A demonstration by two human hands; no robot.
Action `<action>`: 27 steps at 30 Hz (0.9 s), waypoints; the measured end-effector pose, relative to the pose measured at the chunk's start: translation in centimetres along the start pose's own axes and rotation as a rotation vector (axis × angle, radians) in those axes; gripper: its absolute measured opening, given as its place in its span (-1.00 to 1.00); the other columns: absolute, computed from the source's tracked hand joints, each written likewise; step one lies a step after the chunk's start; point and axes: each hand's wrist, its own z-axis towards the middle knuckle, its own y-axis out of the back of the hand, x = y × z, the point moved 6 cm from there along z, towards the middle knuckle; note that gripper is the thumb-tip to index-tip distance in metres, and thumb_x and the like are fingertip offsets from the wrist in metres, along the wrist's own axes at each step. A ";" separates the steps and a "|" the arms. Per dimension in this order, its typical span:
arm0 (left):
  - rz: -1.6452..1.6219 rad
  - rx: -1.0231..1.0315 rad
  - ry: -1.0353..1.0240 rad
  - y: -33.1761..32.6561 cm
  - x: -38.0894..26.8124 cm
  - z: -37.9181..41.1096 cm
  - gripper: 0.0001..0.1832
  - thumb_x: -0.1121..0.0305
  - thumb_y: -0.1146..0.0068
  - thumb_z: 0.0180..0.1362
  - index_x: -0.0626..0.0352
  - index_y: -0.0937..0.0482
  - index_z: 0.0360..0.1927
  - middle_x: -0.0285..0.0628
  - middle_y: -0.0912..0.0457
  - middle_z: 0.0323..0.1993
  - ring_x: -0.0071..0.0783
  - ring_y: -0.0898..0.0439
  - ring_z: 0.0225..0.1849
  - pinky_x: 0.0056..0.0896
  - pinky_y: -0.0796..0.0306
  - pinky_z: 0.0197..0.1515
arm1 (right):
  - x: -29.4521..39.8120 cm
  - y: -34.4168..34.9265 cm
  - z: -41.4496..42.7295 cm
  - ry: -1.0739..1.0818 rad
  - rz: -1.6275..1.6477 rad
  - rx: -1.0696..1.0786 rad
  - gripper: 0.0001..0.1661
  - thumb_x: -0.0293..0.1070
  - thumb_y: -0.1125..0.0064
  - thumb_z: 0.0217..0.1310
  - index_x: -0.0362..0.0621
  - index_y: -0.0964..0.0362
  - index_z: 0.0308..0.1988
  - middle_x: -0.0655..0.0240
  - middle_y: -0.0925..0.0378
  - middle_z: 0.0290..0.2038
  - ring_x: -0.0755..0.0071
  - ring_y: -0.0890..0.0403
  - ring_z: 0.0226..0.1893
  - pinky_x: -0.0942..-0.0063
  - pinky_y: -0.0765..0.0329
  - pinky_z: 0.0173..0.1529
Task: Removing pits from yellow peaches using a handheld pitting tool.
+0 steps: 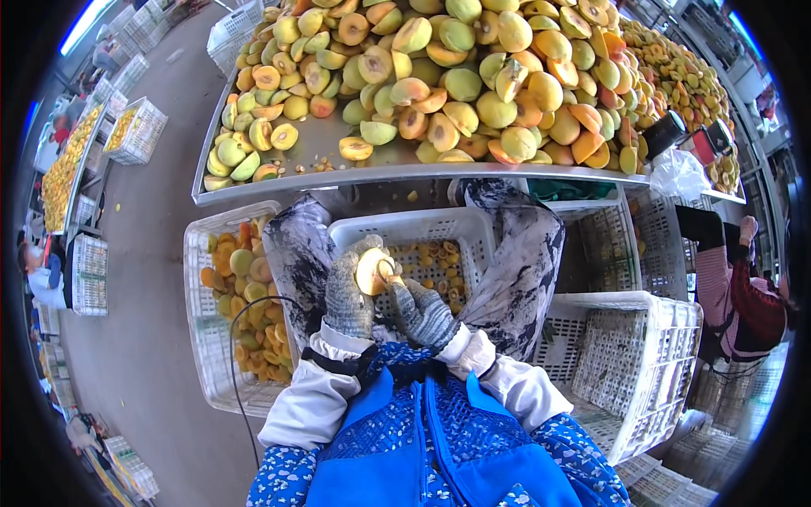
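Note:
My left hand (pixel 350 291), in a grey knit glove, holds a halved yellow peach (pixel 372 271) with its cut face up. In my right hand (pixel 424 310), gloved alike, is a small tool with a curved metal loop (pixel 384 269), which touches the fruit's middle; its handle is mostly hidden by the fingers. Both hands are above a white plastic crate (pixel 412 218) between my knees, with small brown and orange pieces (pixel 443 256) inside. Beyond it, many halved peaches (pixel 462 82) are heaped on a metal table (pixel 304 149).
A white crate of peach halves (pixel 253 298) stands left, a black cable (pixel 232 342) crossing it. At right are a white crate (pixel 652 380), dark-lidded containers (pixel 665 133) and a plastic bag (pixel 678 172) on the table's edge. A co-worker (pixel 747 298) sits farther right.

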 end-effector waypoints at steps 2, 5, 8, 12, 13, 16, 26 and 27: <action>-0.092 -0.019 0.011 0.2 0.5 0.0 -0.57 0.10 0.13 0.05 0.28 -0.39 -0.20 -0.09 -0.48 -0.37 -0.23 -0.50 -0.41 -0.34 -0.42 -0.34 | -0.4 -0.2 -0.1 0.025 -0.013 0.006 -0.67 -0.23 0.22 0.22 -0.26 -0.34 -0.22 0.21 -0.41 -0.56 0.38 -0.38 -0.55 0.45 -0.34 -0.45; -0.045 -0.122 0.049 0.4 0.7 -0.2 -0.61 0.09 0.16 0.07 0.23 -0.40 -0.24 -0.10 -0.48 -0.37 -0.24 -0.50 -0.40 -0.33 -0.42 -0.37 | -1.4 -1.1 -0.1 0.111 0.010 -0.029 -0.63 -0.18 0.25 0.23 -0.26 -0.32 -0.20 0.24 -0.40 -0.58 0.45 -0.35 -0.58 0.48 -0.33 -0.45; -0.036 -0.253 0.038 1.0 1.5 -0.2 -0.64 0.09 0.12 0.06 0.20 -0.40 -0.28 -0.15 -0.47 -0.40 -0.34 -0.48 -0.46 -0.41 -0.41 -0.42 | -2.3 -1.5 -0.1 0.017 0.034 0.019 -0.63 -0.18 0.28 0.23 -0.26 -0.33 -0.25 0.20 -0.41 -0.56 0.39 -0.36 -0.57 0.45 -0.34 -0.43; -0.001 -0.298 0.031 1.1 1.6 -0.5 -0.66 0.10 0.11 0.06 0.18 -0.40 -0.30 -0.20 -0.46 -0.41 -0.40 -0.46 -0.47 -0.45 -0.40 -0.47 | -0.5 -1.0 -0.3 0.045 0.047 0.079 -0.70 -0.27 0.22 0.19 -0.27 -0.32 -0.22 0.00 -0.44 -0.45 -0.06 -0.46 -0.43 0.28 -0.37 -0.37; 0.013 -0.289 0.041 0.9 1.6 -0.7 -0.67 0.10 0.11 0.06 0.18 -0.39 -0.31 -0.21 -0.46 -0.41 -0.40 -0.46 -0.47 -0.45 -0.40 -0.48 | -0.6 -0.9 -0.3 0.031 0.059 0.100 -0.70 -0.28 0.22 0.19 -0.27 -0.32 -0.22 0.00 -0.44 -0.44 -0.05 -0.46 -0.42 0.28 -0.38 -0.37; 0.008 -0.342 0.012 0.5 1.4 -0.8 -0.69 0.12 0.11 0.06 0.19 -0.39 -0.33 -0.21 -0.46 -0.43 -0.40 -0.46 -0.50 -0.44 -0.39 -0.50 | -1.0 -0.8 -0.4 -0.009 0.074 0.144 -0.70 -0.29 0.23 0.20 -0.28 -0.32 -0.21 -0.02 -0.44 -0.44 -0.03 -0.47 -0.41 0.29 -0.39 -0.36; 0.096 -0.337 0.032 -1.0 1.3 -0.8 -0.65 0.10 0.21 0.07 0.22 -0.40 -0.37 -0.15 -0.46 -0.58 -0.35 -0.43 -0.66 -0.44 -0.37 -0.60 | 0.1 -0.2 -0.9 0.155 0.097 0.067 -0.66 -0.30 0.32 0.24 -0.32 -0.32 -0.20 0.07 -0.45 -0.48 0.22 -0.46 -0.51 0.41 -0.37 -0.39; 0.094 -0.343 0.034 -1.0 1.4 -0.8 -0.64 0.10 0.22 0.07 0.22 -0.40 -0.37 -0.14 -0.46 -0.59 -0.35 -0.43 -0.67 -0.44 -0.37 -0.61 | -0.1 -0.2 -0.9 0.133 0.111 0.073 -0.66 -0.29 0.31 0.24 -0.32 -0.32 -0.20 0.08 -0.45 -0.48 0.24 -0.45 -0.51 0.41 -0.37 -0.39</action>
